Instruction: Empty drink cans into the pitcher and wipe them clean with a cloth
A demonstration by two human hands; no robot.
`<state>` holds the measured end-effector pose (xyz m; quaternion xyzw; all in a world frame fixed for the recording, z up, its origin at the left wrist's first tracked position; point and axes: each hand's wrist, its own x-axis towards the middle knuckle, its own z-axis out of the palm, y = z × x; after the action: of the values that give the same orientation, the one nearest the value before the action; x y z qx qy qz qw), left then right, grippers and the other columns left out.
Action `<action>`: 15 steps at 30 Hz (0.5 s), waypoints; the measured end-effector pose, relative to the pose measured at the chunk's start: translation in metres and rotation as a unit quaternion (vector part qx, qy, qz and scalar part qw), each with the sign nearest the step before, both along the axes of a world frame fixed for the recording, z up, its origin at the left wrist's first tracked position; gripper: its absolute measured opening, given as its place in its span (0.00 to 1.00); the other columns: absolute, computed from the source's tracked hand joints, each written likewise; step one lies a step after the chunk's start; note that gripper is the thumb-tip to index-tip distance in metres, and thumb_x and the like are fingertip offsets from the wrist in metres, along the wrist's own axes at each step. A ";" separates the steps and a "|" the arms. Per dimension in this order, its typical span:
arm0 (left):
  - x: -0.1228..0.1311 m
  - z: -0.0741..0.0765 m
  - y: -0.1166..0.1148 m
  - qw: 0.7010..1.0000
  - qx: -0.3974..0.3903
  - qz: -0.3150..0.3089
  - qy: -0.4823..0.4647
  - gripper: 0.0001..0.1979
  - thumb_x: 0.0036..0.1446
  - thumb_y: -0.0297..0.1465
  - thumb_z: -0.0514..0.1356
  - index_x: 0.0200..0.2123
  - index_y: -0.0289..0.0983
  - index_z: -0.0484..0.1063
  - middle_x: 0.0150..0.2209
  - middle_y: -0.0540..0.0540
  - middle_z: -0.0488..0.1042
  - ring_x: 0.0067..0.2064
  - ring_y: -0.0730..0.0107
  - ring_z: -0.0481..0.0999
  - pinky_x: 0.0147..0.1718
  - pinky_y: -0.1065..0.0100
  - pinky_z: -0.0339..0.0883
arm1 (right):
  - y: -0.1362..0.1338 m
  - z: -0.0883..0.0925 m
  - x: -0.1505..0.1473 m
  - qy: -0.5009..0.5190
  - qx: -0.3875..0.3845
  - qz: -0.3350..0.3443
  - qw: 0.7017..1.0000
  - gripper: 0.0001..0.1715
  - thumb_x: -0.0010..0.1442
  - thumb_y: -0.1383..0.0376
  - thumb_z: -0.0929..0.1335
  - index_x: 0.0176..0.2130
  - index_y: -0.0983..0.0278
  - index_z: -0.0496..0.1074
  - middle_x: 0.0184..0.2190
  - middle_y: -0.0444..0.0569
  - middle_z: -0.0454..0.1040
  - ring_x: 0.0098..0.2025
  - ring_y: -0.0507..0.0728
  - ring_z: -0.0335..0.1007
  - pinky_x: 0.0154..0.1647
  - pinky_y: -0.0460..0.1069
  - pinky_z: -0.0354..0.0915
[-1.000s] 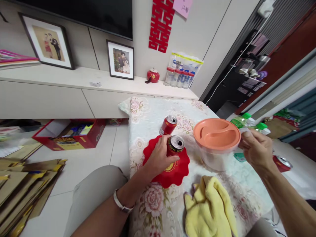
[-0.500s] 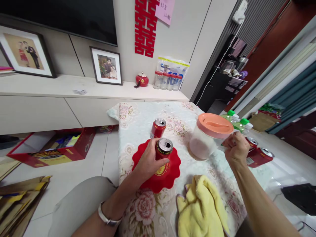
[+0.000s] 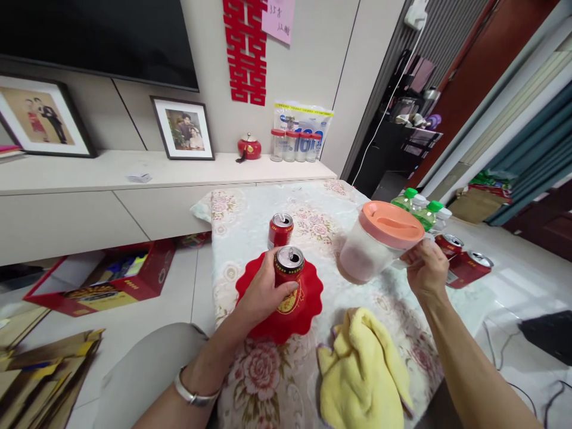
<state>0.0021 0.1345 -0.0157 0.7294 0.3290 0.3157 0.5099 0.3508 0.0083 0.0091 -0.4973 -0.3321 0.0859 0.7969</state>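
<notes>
My left hand [image 3: 263,292] is wrapped round an opened red can [image 3: 288,269] that stands on a scalloped red plate [image 3: 308,307]. My right hand [image 3: 425,273] grips the handle of a clear pitcher [image 3: 369,253] with an orange lid [image 3: 390,224]. The pitcher is tilted toward the can and held above the floral tablecloth [image 3: 313,226]. A second opened red can [image 3: 279,230] stands just behind the plate.
A yellow cloth [image 3: 364,372] lies at the near table edge. Two green-capped bottles [image 3: 422,208] and two red cans [image 3: 465,268] sit at the right. A long cabinet [image 3: 111,196] with framed photos runs behind. A red box [image 3: 98,280] and flattened cardboard [image 3: 44,369] lie on the floor.
My right hand has tipped the pitcher toward the can and held it lower on the table side. My left hand has stayed on the can. The view has shifted left.
</notes>
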 end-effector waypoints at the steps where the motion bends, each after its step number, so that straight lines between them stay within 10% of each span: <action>1: 0.000 -0.001 0.000 1.000 0.003 -0.001 0.000 0.34 0.52 0.32 0.64 0.61 0.42 0.56 0.61 0.39 0.71 0.65 0.48 0.70 0.67 0.45 0.60 | -0.002 -0.002 0.001 0.000 -0.003 0.002 1.000 0.18 0.67 0.53 0.72 0.37 0.66 0.72 0.27 0.40 0.69 0.25 0.47 0.64 0.25 0.44 0.65; 4: -0.001 -0.003 0.000 1.000 0.001 -0.002 -0.001 0.35 0.52 0.32 0.64 0.62 0.42 0.55 0.62 0.39 0.70 0.66 0.49 0.70 0.67 0.46 0.60 | -0.006 -0.006 0.001 0.003 -0.006 0.005 1.000 0.16 0.70 0.55 0.70 0.46 0.67 0.73 0.37 0.45 0.75 0.33 0.50 0.72 0.34 0.47 0.72; 15: -0.003 0.002 0.001 1.000 -0.019 -0.001 -0.013 0.39 0.49 0.30 0.67 0.62 0.41 0.55 0.64 0.38 0.68 0.67 0.49 0.69 0.69 0.46 0.58 | -0.010 -0.023 -0.018 0.072 0.012 0.004 0.997 0.26 0.40 0.53 0.82 0.35 0.63 0.77 0.26 0.41 0.74 0.27 0.51 0.70 0.30 0.48 0.70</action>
<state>-0.0012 0.1357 -0.0136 0.7155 0.3281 0.3182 0.5283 0.3328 -0.0014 -0.0140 -0.4787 -0.2767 0.1207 0.8245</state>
